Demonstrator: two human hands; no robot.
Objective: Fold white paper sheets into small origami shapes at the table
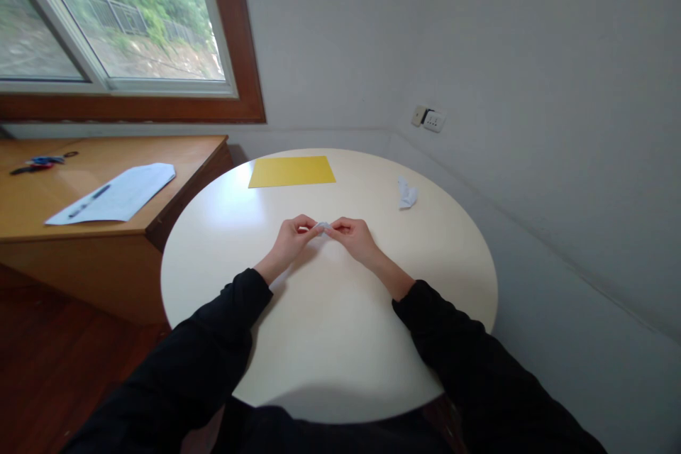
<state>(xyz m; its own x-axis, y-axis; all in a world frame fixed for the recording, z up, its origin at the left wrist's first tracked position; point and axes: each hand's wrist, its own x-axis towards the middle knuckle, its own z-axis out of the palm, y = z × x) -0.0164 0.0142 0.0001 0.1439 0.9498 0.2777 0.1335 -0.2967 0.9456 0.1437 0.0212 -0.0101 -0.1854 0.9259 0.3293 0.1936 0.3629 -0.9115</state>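
Between my two hands is a small piece of folded white paper (323, 225), held just above the middle of the round table. My left hand (292, 240) pinches its left side, and my right hand (355, 237) pinches its right side. Thumbs and fingertips cover most of the paper, so its exact shape is hidden. Farther back on the right lies a folded white paper figure (407, 194), apart from both hands. A flat yellow sheet (292, 172) rests near the table's far edge.
The round white table (330, 340) stands beside white walls. At left, a wooden desk (186, 156) holds white sheets (135, 188) with a pen (90, 200) on top, plus blue-and-dark tools (45, 162). A window is behind the desk, and a wall socket (434, 120) is at right.
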